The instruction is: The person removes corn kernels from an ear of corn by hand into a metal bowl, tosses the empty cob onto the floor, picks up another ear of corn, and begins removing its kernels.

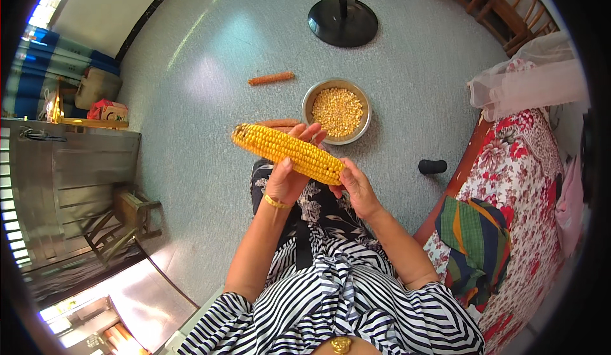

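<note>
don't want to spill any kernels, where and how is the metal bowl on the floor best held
Probably by the left and right sides of its rim at once, coming from above: the metal bowl is round and open-topped, with no handle in view. The kernels lie inside, short of the rim, which looks free to pinch.

Two hands [287,184], one corn ear [289,154], two visible cobs [271,78], one bowl [344,140]

Wide floor [191,164] on the left, plenty of passing room there; but just beyond the held corn ear [286,153] a metal bowl [307,106] blocks the way, stripped cobs [271,78] lie left of it, a black stand base [344,29] sits farther, a flowered cover [534,196] hems the right
</note>
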Motion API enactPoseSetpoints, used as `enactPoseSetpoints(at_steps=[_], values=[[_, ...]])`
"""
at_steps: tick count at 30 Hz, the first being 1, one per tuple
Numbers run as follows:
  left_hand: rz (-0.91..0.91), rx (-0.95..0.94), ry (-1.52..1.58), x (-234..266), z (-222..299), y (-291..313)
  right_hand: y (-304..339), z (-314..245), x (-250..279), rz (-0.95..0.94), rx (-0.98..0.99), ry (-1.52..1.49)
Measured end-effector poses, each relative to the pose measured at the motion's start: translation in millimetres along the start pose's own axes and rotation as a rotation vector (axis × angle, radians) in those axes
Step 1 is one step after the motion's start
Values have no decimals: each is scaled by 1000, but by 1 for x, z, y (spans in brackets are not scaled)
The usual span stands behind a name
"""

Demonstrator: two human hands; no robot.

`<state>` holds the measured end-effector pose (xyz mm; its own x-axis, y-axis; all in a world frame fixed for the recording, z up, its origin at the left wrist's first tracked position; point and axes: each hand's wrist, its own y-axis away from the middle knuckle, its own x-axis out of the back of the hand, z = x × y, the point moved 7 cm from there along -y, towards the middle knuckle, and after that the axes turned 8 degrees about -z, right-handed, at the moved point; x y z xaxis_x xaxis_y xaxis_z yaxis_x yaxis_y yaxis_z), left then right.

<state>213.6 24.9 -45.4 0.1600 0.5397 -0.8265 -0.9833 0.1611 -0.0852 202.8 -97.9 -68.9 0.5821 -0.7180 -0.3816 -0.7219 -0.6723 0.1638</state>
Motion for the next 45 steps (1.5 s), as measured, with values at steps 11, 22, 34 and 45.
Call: enactPoseSetpoints(at_steps=[11,22,34,45], values=[[430,-77,289,27,-55,26,53,34,22,242,-174,-170],[631,-114,390,38,-47,46,51,14,-10,150,-97,-45],[630,-91,304,34,-44,74,53,39,-20,155,-226,19],[446,-117,109,49,-44,69,51,61,-32,157,-379,-265]])
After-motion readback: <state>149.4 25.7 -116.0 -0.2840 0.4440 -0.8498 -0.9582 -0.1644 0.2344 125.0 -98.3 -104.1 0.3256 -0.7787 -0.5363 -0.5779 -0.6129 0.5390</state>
